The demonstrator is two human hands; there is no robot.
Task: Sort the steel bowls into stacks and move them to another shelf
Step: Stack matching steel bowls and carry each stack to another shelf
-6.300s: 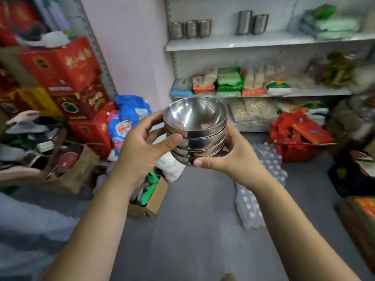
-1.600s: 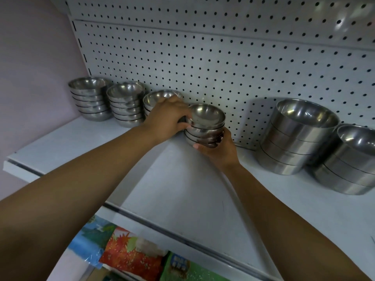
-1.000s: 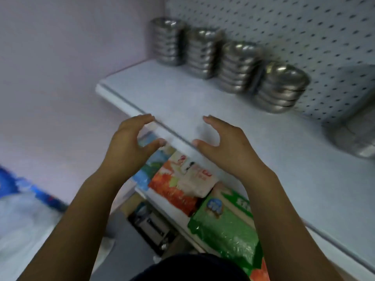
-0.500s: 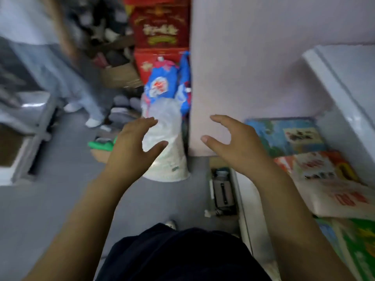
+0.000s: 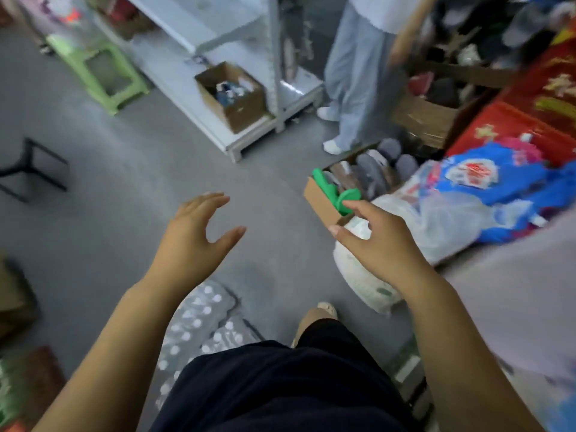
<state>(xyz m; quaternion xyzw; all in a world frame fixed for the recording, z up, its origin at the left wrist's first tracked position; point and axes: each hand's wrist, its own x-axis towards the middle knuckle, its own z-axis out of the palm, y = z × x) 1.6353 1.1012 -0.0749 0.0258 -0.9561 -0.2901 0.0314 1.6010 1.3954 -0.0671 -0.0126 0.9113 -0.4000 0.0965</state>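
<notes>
No steel bowl shows in the head view now. My left hand (image 5: 194,241) hangs in the air over the grey floor, fingers loosely spread, holding nothing. My right hand (image 5: 378,241) is held out at the same height, fingers relaxed and empty, above a white sack. The view is blurred by motion.
A white shelf unit (image 5: 215,70) with a cardboard box (image 5: 232,96) stands ahead. A person in light trousers (image 5: 355,73) stands beside it. A box of slippers (image 5: 352,185), a white sack (image 5: 364,275), blue bags (image 5: 486,179), a bottle pack (image 5: 199,325) and a green stool (image 5: 99,70) crowd the floor.
I set the bowl stack down beside the other stacks on the pegboard shelf and let go. My view has since swung away from that shelf to the floor and the room.
</notes>
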